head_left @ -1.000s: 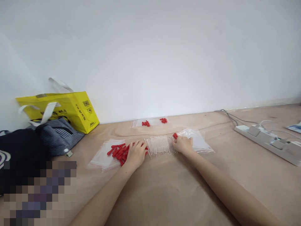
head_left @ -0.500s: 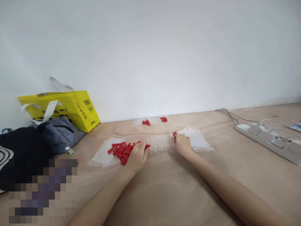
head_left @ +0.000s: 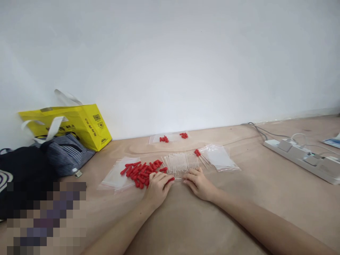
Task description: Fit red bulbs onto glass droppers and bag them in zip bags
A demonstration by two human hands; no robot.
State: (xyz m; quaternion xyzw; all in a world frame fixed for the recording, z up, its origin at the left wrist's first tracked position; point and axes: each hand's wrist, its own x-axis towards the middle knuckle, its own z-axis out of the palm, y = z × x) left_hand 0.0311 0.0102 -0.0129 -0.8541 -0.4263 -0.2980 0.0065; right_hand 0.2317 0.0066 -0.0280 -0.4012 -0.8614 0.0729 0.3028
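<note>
- The left hand [head_left: 158,187] is closed, pinching a small red rubber-like bulb [head_left: 171,180] whose end pokes out past the fingertips, low over the table.
- Facing it, the right hand [head_left: 199,184] has its fingertips shut on one end of a thin clear tube [head_left: 178,179]. The tube lies roughly level in the narrow gap between the hands, pointing at the bulb; from here I can't tell whether its end sits inside.
- Just beyond the fingers there's a row of thin clear tubes [head_left: 180,163], side by side on the pale brown wooden table [head_left: 170,226].
- By the left hand, a heap of red rubber-like bulbs [head_left: 143,173] spreads partly over some flat clear plastic bags [head_left: 113,179].
- Past the right hand, a few red-capped thin tubes [head_left: 197,153] lie slanted at the end of the row, beside a stack of clear plastic bags [head_left: 220,157].
- Nearer the white wall [head_left: 170,71], a flat clear bag with red pieces [head_left: 174,136] rests on the wood.
- Off to the right sits a long white power strip [head_left: 300,161]; a yellow shopping bag [head_left: 98,131] leans far left.
</note>
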